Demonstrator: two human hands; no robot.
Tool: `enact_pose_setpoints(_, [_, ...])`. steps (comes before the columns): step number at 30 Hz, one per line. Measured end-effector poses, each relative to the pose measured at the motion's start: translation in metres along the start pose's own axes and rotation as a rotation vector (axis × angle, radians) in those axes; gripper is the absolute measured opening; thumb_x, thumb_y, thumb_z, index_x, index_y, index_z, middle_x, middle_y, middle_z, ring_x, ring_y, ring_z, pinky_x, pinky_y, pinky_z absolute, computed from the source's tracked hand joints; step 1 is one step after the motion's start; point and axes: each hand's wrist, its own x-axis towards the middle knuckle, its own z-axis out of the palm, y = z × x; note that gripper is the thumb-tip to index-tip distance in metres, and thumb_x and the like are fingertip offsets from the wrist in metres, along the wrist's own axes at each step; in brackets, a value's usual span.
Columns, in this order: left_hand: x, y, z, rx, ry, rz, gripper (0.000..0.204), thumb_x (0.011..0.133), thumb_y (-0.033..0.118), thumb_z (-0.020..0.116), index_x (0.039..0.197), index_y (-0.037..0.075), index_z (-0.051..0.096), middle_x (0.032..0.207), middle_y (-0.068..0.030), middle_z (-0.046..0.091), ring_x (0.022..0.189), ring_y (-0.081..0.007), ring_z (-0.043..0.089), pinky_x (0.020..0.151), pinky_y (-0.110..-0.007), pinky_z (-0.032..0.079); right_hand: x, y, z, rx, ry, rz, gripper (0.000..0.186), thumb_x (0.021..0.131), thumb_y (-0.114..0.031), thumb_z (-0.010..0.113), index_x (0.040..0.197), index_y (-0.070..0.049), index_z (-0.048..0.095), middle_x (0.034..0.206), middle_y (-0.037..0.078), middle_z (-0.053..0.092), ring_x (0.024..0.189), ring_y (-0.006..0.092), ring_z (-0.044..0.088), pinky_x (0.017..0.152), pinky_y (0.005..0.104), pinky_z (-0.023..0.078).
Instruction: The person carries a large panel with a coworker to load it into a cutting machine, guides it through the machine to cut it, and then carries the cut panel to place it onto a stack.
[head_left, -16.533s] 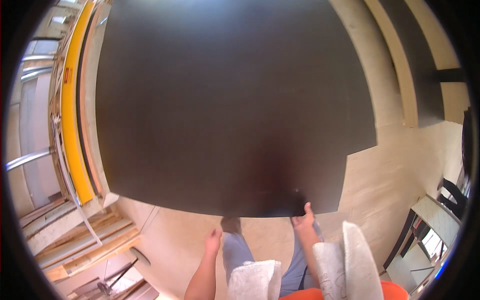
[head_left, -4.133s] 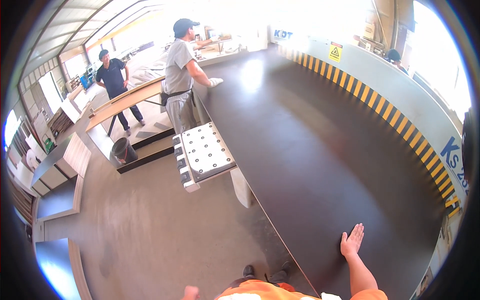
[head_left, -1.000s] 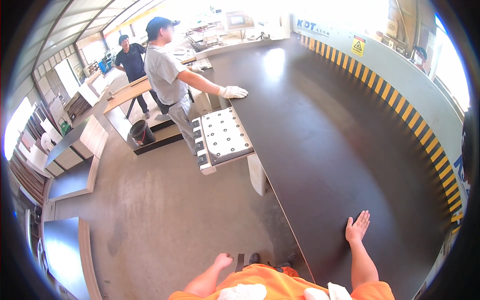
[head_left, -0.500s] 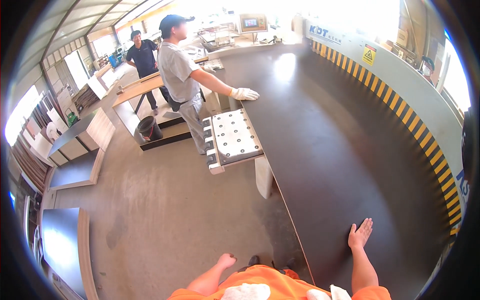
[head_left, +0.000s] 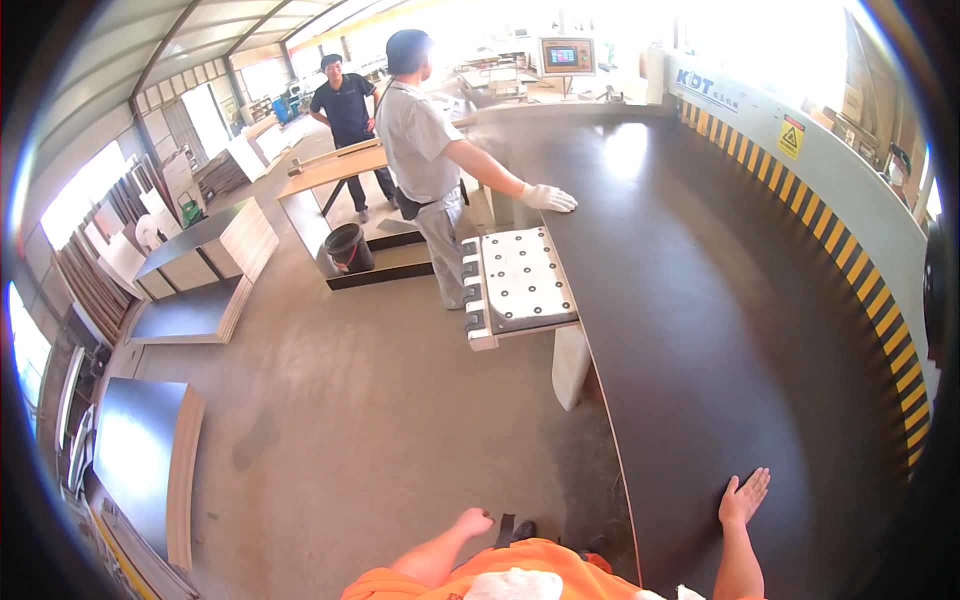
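Note:
A large dark panel [head_left: 690, 350] lies flat on the long machine, running from beside me to the far end. My right hand [head_left: 744, 494] rests flat on its near part, fingers stretched out. My left hand [head_left: 475, 521] hangs over the floor at my left side, off the panel, its fingers curled into a loose fist with nothing visible in them. Farther along the panel's left edge, a co-worker's white-gloved hand [head_left: 550, 198] lies on the surface.
A white support table [head_left: 520, 275] with black dots juts from the panel's left side. Along the right runs a grey machine beam [head_left: 850, 175] with yellow-black stripes. Stacked panels [head_left: 150, 460] stand on the floor at left. A black bucket [head_left: 347, 247] and another person [head_left: 345, 108] are farther back.
The whole view has swung left, so things sit farther right. My right hand stays flat on the panel and my left stays curled. The co-worker's head has turned farther away.

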Motion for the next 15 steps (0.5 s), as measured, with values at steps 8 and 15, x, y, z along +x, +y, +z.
enact_pose_setpoints(8, [-0.0035,0.0024,0.0008,-0.03,-0.009,-0.023,0.054,0.079,0.035,0.061,0.124,0.005,0.062,0.126,-0.0184,0.061,0.117,-0.0324,0.058,0.099,-0.038,0.046,-0.0007,-0.0012,-0.0022,-0.044,-0.012,0.009,0.069,0.099,-0.037,0.04,0.151,0.0,0.014,0.16,0.013,0.011,0.148,0.026,0.009,0.12,0.0401,0.009])
enact_pose_setpoints(15, [-0.0046,0.0002,-0.0021,-0.026,-0.003,-0.028,0.054,0.079,0.035,0.061,0.124,0.006,0.062,0.126,-0.0186,0.06,0.118,-0.0326,0.058,0.1,-0.038,0.045,-0.0012,-0.0028,-0.0003,-0.047,0.0,0.007,0.069,0.099,-0.037,0.04,0.151,0.0,0.015,0.16,0.013,0.013,0.148,0.0261,0.01,0.12,0.0407,0.009])
